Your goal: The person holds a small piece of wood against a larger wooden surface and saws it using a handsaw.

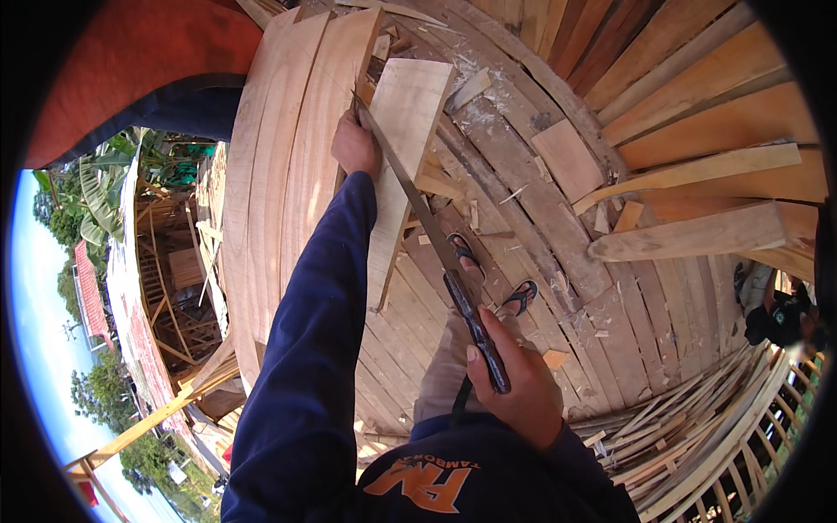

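Right hand [521, 383] gripping a long black-handled steel blade [411, 187], left hand [357, 145] outstretched at its tip, hold unclear to me

Pale shavings [500, 113] and wood pieces [568, 161] litter the plank floor [641, 327].

It's an open-air woodworking site — handsaw [432, 228] out, shavings [488, 114] strewn over the plank floor [632, 336], thin wooden strips [680, 436] heaped at lower right. And beyond — trees [98, 392] and bright sky [39, 279]!
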The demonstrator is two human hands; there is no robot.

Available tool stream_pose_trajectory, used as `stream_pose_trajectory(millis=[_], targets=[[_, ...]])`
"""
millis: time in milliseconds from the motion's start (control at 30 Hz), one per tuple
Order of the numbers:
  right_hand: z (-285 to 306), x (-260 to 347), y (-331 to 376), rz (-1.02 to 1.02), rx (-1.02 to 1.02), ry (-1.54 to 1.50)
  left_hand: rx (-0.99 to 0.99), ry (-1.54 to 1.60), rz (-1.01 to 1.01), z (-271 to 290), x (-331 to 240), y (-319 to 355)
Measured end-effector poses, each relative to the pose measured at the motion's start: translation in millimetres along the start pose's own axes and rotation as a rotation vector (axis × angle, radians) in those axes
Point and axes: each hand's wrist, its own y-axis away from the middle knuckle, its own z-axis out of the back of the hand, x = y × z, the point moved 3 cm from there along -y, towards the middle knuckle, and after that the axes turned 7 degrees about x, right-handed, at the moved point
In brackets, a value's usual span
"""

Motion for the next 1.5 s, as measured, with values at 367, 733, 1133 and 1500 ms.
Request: stream_pose_trajectory(millis=[367,733,1133,1500], targets=[[0,-13,14,0.131,-0.051,0.034,0.049,-0.02,0.058,4,-10,2],[0,-14,20,0.077,-0.05,0.049,0.01,0.033,0.039,3,-8,3],[2,1,13,0.012,-0.005,0.003,0.012,0.029,0.053,5,-5,1],[-3,-38,30,-0.004,-0.078,-0.053,-0.018,0.064,0.06,11,-12,6]])
